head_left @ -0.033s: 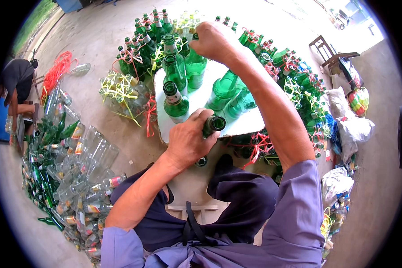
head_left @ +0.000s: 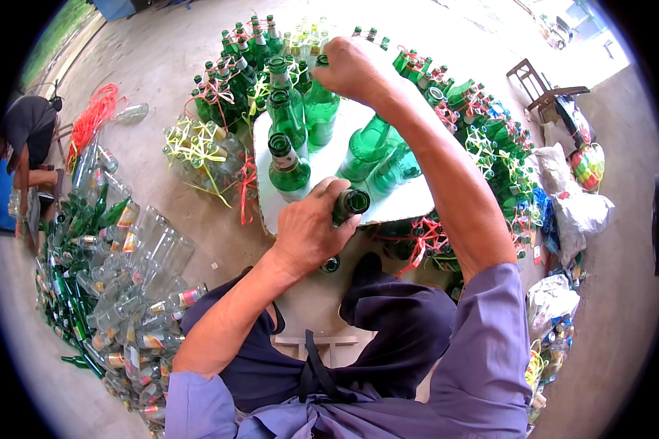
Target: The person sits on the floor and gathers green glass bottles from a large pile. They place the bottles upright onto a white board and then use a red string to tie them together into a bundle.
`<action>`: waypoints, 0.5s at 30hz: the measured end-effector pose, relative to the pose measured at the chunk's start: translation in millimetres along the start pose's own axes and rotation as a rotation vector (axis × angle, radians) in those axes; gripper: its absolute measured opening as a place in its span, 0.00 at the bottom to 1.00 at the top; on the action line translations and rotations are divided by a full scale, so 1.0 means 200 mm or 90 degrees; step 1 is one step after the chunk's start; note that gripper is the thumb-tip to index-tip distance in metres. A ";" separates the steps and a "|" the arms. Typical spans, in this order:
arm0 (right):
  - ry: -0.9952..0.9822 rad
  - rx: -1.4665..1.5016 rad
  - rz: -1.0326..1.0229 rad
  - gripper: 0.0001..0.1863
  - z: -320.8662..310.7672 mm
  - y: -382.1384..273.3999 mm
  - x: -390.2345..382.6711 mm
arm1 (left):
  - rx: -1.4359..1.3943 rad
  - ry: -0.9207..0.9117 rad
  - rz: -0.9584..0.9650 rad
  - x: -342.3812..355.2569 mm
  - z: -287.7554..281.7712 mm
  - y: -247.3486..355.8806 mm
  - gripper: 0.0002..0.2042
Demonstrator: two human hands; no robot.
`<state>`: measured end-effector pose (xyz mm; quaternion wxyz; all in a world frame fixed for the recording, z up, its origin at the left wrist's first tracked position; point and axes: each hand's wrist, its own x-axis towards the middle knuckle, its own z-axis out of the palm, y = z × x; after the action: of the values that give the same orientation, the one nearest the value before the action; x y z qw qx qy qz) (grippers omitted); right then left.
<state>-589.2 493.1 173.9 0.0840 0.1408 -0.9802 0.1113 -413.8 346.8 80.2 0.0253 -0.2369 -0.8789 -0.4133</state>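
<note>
- Fingers of left hand [head_left: 311, 228]: wrapped around neck of near green bottle [head_left: 350, 205], at front edge of white surface [head_left: 271, 208].
- Right hand [head_left: 357, 67]: fingers closed about neck of far green bottle [head_left: 321, 113], upright on surface.
- Left-side green bottles [head_left: 289, 172]: three, in a row.
- Right-side green bottles [head_left: 365, 150]: two, adjacent.

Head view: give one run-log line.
left grip: around nearer green bottle | right grip: at top of farther green bottle | white tabletop: other green bottles
</note>
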 end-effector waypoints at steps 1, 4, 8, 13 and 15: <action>0.002 -0.012 0.004 0.14 -0.03 -0.01 -0.03 | 0.002 0.003 -0.002 -0.01 -0.01 0.00 0.22; 0.007 -0.050 0.010 0.18 -0.10 0.05 -0.15 | 0.003 0.006 0.005 0.00 0.01 0.00 0.21; -0.078 -0.109 0.010 0.23 -0.19 0.06 -0.29 | 0.015 0.001 -0.001 -0.02 0.00 0.01 0.21; -0.144 -0.107 0.014 0.27 -0.21 0.08 -0.37 | 0.016 -0.002 0.013 -0.02 0.01 0.02 0.22; -0.157 -0.114 -0.008 0.26 -0.19 0.09 -0.37 | 0.019 0.002 0.014 -0.02 0.01 0.01 0.23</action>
<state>-520.3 538.1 192.1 -0.0242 0.1512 -0.9882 0.0049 -408.7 347.6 79.5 0.0345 -0.2452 -0.8823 -0.4003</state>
